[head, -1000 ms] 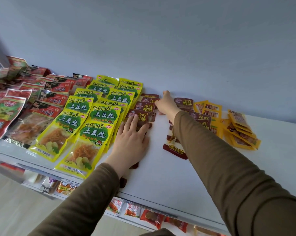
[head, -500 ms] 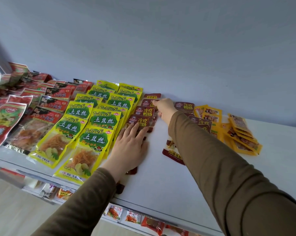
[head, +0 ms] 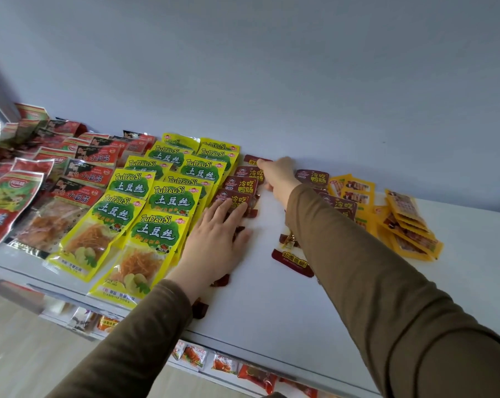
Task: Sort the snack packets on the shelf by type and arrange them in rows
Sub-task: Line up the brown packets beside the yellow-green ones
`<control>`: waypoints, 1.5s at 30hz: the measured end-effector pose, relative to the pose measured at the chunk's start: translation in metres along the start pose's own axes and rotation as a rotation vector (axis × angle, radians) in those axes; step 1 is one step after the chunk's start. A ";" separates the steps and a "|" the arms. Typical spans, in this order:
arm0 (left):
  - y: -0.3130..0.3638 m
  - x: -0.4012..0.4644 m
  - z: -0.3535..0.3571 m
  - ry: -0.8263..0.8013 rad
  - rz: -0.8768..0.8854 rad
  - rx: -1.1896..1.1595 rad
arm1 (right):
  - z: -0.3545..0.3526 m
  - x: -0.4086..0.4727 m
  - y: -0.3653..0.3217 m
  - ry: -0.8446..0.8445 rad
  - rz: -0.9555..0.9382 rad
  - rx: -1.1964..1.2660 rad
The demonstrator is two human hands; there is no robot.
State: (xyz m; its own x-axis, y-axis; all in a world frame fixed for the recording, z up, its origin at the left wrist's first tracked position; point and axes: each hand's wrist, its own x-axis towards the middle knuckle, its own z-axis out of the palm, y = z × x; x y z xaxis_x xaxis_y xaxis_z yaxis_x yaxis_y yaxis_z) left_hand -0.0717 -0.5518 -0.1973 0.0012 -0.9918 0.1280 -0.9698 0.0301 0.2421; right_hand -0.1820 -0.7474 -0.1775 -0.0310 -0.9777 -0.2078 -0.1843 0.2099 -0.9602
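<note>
Just right of the yellow TuDouSi packets (head: pixel 168 202), a single overlapping column of dark red packets (head: pixel 241 186) is being built on the white shelf (head: pixel 271 297); judged step: squaring up this row. Left hand (head: pixel 214 242) lies flat, fingers straight, pressing the near end of the column, apparently to hold it in place. Right hand (head: pixel 277 175) reaches to the far end of the column near the wall; its fingers touch the rearmost packet, but whether they pinch it or only push cannot be told. More dark red packets (head: pixel 293 255) lie loose to the right of the column, partly hidden under the right sleeve, and beyond them a fanned pile of orange-yellow packets (head: pixel 407 225). Next move likely calls for fetching those loose red ones and laying them onto the column without disturbing the yellow rows. Legible: "TuDouSi" with 土豆丝, "NEW"; dark red reads 冷吃鸭肠; red-black packets (head: pixel 88 170) left of the yellow read 小面筋.
</note>
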 end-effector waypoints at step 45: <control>0.011 0.020 -0.024 -0.099 -0.244 -0.192 | -0.034 -0.126 0.026 -0.399 0.087 0.232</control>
State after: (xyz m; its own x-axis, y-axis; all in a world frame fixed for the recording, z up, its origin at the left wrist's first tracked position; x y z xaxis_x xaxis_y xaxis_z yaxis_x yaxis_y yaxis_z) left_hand -0.0765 -0.5680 -0.1695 0.1953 -0.9796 -0.0478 -0.8799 -0.1965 0.4325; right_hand -0.2159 -0.6190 -0.1704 0.3521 -0.8861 -0.3014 0.0278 0.3318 -0.9429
